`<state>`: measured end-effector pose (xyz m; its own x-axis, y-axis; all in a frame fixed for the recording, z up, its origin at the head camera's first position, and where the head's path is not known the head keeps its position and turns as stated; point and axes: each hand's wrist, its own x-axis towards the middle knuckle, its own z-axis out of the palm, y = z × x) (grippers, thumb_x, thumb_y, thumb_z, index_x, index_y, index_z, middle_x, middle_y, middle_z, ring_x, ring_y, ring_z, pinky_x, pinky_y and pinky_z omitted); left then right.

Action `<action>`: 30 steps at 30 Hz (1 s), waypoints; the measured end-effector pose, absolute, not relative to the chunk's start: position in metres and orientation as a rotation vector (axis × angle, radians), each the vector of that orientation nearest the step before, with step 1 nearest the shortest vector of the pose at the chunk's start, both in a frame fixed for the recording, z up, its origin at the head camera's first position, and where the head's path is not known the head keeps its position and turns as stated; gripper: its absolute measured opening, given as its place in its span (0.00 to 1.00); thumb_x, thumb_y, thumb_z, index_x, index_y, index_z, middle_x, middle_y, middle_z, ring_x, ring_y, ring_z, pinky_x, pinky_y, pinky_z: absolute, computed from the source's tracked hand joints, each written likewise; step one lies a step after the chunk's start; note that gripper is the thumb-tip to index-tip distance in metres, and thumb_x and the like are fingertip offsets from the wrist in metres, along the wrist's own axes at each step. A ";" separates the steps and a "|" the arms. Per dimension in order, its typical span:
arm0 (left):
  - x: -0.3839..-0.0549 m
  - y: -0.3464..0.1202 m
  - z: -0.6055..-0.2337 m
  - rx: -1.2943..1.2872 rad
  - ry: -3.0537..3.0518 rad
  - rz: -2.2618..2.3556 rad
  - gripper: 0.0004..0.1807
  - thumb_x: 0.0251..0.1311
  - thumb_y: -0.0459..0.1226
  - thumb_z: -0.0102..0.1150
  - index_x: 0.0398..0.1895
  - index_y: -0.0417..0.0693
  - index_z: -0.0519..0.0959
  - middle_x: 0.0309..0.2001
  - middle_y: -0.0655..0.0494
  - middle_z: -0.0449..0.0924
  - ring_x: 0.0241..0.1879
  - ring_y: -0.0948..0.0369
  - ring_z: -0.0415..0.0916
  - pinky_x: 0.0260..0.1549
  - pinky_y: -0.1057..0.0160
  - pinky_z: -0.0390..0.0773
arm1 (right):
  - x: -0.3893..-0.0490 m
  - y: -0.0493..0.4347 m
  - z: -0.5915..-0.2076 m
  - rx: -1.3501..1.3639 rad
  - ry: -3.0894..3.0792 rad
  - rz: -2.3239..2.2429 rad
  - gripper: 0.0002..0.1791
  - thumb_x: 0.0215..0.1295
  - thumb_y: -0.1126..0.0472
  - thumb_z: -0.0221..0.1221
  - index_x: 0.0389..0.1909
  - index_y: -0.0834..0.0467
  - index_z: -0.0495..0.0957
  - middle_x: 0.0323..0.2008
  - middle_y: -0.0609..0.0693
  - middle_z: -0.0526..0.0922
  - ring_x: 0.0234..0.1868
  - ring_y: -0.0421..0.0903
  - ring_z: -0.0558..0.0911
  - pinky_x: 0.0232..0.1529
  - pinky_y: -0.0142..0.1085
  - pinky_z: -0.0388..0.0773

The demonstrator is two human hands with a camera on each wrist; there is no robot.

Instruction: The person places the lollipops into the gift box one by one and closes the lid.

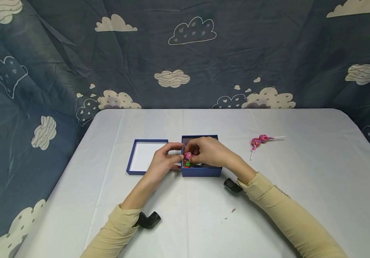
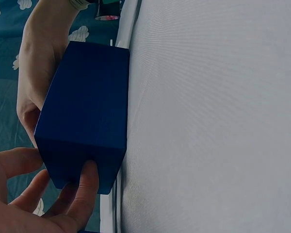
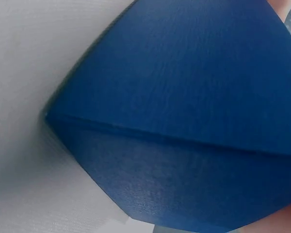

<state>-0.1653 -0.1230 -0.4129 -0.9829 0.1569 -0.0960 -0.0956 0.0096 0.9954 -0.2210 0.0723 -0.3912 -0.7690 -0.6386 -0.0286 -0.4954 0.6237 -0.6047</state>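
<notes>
Much inside blue box (image 1: 201, 172) hidden by right hand (image 1: 211, 151).

Both wrist views close to blue box (image 2: 89, 97)

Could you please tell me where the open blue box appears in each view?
Head: the blue box sits just below and right of centre.
Left wrist: the blue box runs down the left half.
Right wrist: the blue box fills the centre and right.
Shared landmark: the white tablecloth, around it, to its right, and to its left, respectively.
</notes>
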 end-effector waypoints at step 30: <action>-0.164 -0.122 -0.411 0.064 2.098 2.080 0.22 0.60 0.27 0.59 0.60 0.41 0.76 0.57 0.43 0.73 0.44 0.48 0.80 0.37 0.56 0.84 | -0.210 0.091 -0.377 -0.907 2.512 -1.215 0.13 0.61 0.62 0.66 0.47 0.55 0.83 0.38 0.45 0.82 0.39 0.42 0.78 0.37 0.40 0.79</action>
